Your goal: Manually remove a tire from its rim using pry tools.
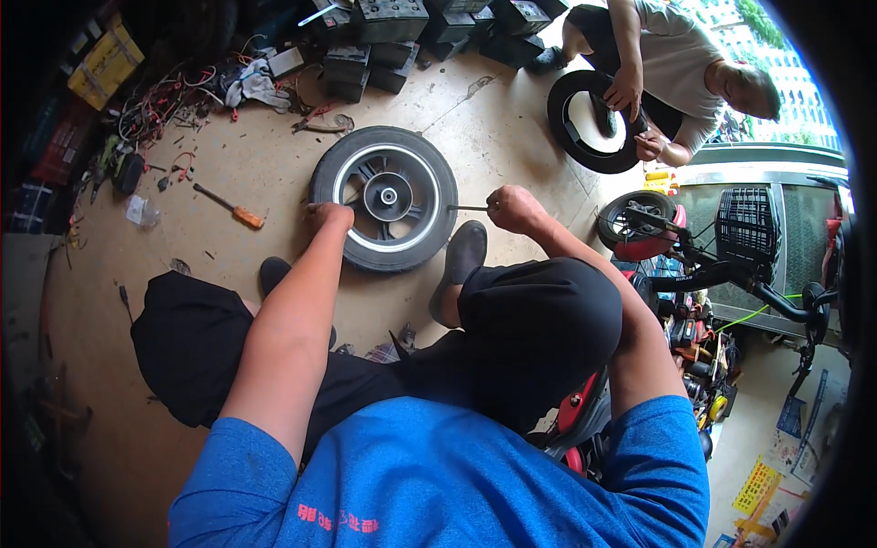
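A wheel with a black tyre and a silver rim lies flat on the floor between my feet. My left hand is closed at the wheel's left side, over the tyre and the rim's edge. What its fingers grip is hidden. On the other side, my right hand holds a thin metal tyre lever. The lever lies almost level, and its far end meets the tyre's right side close to the rim.
A screwdriver lies left of the wheel. Tangled wires and black batteries line the back. At the upper right another person holds a loose tyre. A scooter and piled tools stand at right.
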Demonstrator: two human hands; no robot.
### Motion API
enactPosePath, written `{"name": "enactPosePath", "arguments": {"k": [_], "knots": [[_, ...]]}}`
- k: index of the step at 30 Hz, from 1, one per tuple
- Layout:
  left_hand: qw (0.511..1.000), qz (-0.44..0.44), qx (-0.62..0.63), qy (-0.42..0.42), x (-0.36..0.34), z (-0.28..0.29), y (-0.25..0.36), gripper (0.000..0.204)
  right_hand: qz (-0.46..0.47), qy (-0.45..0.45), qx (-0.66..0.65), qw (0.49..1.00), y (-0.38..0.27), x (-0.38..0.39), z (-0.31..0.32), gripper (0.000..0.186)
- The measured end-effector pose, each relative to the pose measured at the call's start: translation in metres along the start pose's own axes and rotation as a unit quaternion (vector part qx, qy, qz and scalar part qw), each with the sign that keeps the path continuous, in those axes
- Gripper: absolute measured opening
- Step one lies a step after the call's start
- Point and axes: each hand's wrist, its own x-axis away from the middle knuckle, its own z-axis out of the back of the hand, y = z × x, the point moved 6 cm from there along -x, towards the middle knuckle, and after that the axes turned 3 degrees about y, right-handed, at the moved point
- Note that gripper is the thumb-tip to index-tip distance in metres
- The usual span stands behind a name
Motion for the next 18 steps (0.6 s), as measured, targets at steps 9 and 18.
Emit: {"name": "enactPosePath", "arguments": {"k": [9,18], "knots": [[0.998,-0.047,-0.032,0.007,-0.005,0.008,-0.009,0.091,0.031,0.040,-0.040,0.998,0.000,0.015,0.004,0.021],[0.984,-0.149,-0.099,0.024,-0.021,0.022,-0.006,0.083,0.020,-0.001,-0.016,1.000,-0.018,0.022,-0.004,0.018]]}}
